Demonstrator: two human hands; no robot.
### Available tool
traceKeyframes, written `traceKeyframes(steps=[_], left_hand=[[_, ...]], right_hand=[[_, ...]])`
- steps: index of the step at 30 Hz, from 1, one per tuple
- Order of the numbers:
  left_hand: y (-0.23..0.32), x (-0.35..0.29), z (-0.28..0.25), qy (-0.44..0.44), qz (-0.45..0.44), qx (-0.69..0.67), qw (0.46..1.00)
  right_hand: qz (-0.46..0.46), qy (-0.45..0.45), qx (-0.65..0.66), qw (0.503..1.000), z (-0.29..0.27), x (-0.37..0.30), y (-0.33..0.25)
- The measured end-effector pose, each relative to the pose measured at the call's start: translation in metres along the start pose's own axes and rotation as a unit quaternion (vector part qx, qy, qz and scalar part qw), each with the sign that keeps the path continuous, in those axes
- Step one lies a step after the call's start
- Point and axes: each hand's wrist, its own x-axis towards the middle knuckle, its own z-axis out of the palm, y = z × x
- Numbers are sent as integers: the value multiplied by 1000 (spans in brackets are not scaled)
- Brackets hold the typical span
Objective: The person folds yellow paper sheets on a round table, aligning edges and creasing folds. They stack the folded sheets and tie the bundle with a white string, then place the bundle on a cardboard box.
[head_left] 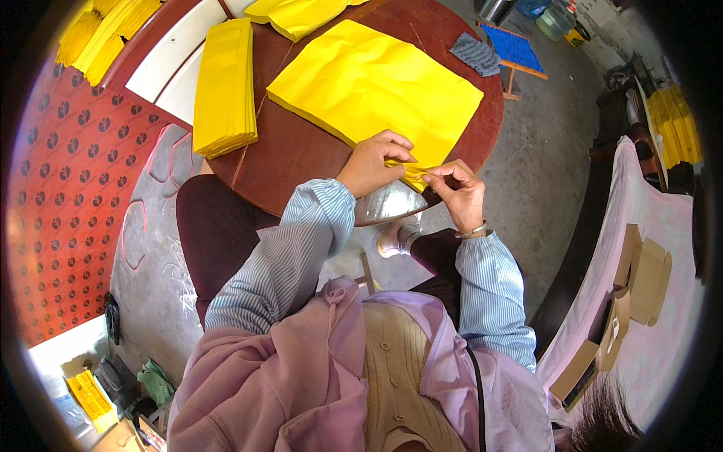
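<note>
A thick stack of yellow paper sheets (376,83) lies on the round red-brown table (301,143). At its near corner, by the table's front edge, both hands pinch the yellow paper. My left hand (379,162) closes its thumb and fingers on a small folded edge. Just to the right, my right hand (459,188) grips the same corner between thumb and forefinger. Fingers partly hide the folded bit, so how many sheets they hold does not show. A neat bundle of folded yellow paper (224,87) rests on the table to the left.
More yellow paper (305,13) lies at the table's far edge. A grey patterned cloth (476,54) sits at the right rim, near a small blue-topped stool (514,50). Open cardboard boxes (649,282) lie on a pink-covered seat at right. Red patterned sheeting (75,188) spreads at left.
</note>
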Motion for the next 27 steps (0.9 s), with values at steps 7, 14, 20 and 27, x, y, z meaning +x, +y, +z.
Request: traceKeyframes(steps=[7, 14, 20, 27], left_hand=[[2, -4, 11, 53, 31, 22, 998], [-1, -2, 27, 136, 11, -8, 991], [1, 1, 22, 112, -25, -27, 993], [2, 2, 20, 106, -27, -33, 993]], right_hand=[[-3, 1, 21, 1000, 2, 0, 7], [-9, -36, 62, 997, -3, -4, 3], [-57, -71, -52, 994, -10, -4, -12], [-124, -38, -125, 984, -8, -1, -14]])
